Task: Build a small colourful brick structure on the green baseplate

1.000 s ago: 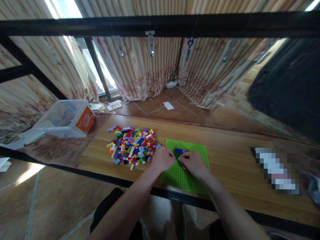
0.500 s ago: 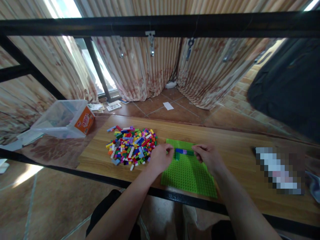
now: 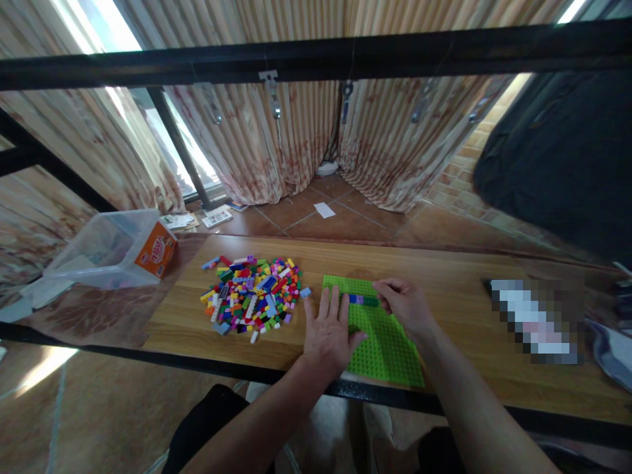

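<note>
My left hand lies with fingers spread over the left side of a green baseplate. A small light-blue brick is by the tip of its little finger. Across the upper part of the plate runs a short row of bricks: a blue brick, a purple brick and a dark green brick. At the right end of that row, my right hand has its fingers pinched together. Whatever they may hold is hidden.
A heap of mixed toy bricks covers the wooden table left of the plate. Beyond the table's left end stands a clear plastic box with an orange label. A blurred-out flat object lies to the right.
My left hand has gone from closed to spread flat, moving down over the plate's left side. A light-blue brick now shows beside the heap. My right hand stays pinched by the row.
</note>
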Available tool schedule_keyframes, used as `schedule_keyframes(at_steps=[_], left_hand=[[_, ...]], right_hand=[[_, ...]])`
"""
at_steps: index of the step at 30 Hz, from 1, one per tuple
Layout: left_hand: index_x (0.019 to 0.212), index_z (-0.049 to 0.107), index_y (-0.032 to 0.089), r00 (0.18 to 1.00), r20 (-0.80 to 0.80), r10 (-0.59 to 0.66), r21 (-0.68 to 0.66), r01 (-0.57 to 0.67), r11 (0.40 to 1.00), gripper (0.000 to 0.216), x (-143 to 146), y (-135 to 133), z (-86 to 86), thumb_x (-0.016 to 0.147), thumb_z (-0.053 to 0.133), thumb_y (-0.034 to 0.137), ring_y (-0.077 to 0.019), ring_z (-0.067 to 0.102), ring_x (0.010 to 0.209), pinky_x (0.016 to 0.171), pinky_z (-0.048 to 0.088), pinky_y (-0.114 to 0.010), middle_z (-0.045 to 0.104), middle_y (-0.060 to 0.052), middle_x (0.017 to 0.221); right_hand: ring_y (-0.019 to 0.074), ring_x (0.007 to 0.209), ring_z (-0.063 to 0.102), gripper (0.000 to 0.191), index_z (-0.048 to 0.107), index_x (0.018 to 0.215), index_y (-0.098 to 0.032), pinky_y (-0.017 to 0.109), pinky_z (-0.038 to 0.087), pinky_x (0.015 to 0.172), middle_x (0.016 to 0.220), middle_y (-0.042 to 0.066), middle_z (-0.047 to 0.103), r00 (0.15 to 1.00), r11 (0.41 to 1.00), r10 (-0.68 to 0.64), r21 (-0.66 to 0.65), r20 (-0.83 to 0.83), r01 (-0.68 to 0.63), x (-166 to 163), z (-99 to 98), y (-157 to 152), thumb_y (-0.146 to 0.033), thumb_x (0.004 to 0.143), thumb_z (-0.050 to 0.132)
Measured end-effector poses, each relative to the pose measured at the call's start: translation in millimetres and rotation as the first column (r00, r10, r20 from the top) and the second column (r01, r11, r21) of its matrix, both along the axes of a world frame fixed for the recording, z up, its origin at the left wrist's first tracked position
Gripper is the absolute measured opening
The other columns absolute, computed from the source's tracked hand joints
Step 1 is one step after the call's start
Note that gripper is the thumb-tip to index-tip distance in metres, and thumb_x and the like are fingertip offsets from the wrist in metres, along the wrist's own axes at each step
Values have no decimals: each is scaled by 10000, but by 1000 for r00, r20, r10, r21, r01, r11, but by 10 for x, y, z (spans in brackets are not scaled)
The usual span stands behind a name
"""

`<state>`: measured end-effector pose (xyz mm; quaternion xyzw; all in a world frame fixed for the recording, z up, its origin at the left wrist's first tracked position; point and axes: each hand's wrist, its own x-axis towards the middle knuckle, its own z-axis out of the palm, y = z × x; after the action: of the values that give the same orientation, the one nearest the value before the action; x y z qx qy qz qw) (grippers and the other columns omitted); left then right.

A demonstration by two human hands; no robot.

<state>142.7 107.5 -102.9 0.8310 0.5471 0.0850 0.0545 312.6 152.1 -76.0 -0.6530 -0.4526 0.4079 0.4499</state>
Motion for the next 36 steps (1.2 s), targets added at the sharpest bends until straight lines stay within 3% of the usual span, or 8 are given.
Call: schedule_keyframes(at_steps=[5, 8, 14, 19, 25, 36], left_hand=[[1489, 350, 139, 999, -19, -30, -20, 30, 999, 706, 49, 7, 31, 929, 375, 568, -361, 231, 1447, 1138, 88, -692, 316, -145, 1560], [1492, 337, 120, 999, -7, -35, -31, 35, 999, 730, 59, -9, 28, 931, 352, 586, -357, 233, 1447, 1139, 117, -691, 322, -151, 1555], [1505, 288, 95, 999, 44, -19, -45, 20, 999, 766, 39, -36, -2, 934, 304, 605, -331, 228, 1455, 1150, 140, -672, 299, -169, 1562], [1508, 261, 82, 997, 80, -19, -64, 24, 998, 789, 26, -40, -25, 924, 319, 608, -341, 241, 1447, 1144, 164, -671, 293, -175, 1564], [1515, 233, 90, 990, 141, -5, -77, 16, 997, 782, 20, -36, -49, 921, 348, 586, -339, 236, 1445, 1135, 179, -670, 280, -180, 1569], [1499, 265, 112, 974, 228, -9, -18, 13, 1000, 773, -23, 45, -44, 898, 459, 559, -346, 304, 1404, 1127, 241, -612, 376, -188, 1512]], right_hand=[[107, 435, 479, 317, 648, 683, -165, 235, 355, 426, 522, -4, 574, 996, 1000, -13, -6, 85, 13, 95, -73, -1, -482, 678, 631], [140, 485, 546, 340, 687, 755, -155, 256, 399, 479, 583, 31, 637, 969, 1000, 4, 8, 249, -6, 162, -119, -1, -479, 738, 587], [223, 769, 674, 307, 714, 874, -195, 318, 467, 702, 854, 77, 749, 772, 992, 77, 29, 631, -122, 174, -173, -1, -414, 831, 503], [226, 767, 678, 307, 708, 914, -198, 331, 471, 728, 905, 86, 754, 683, 984, 155, -49, 714, -172, 90, -220, -7, -396, 865, 479], [243, 836, 678, 291, 713, 919, -188, 335, 471, 747, 923, 106, 744, 611, 978, 155, -34, 777, -205, 48, -254, 4, -366, 882, 486], [239, 789, 655, 314, 717, 900, -169, 365, 485, 746, 920, 117, 704, 607, 966, 134, 33, 783, -255, 29, -312, 17, -359, 871, 469]])
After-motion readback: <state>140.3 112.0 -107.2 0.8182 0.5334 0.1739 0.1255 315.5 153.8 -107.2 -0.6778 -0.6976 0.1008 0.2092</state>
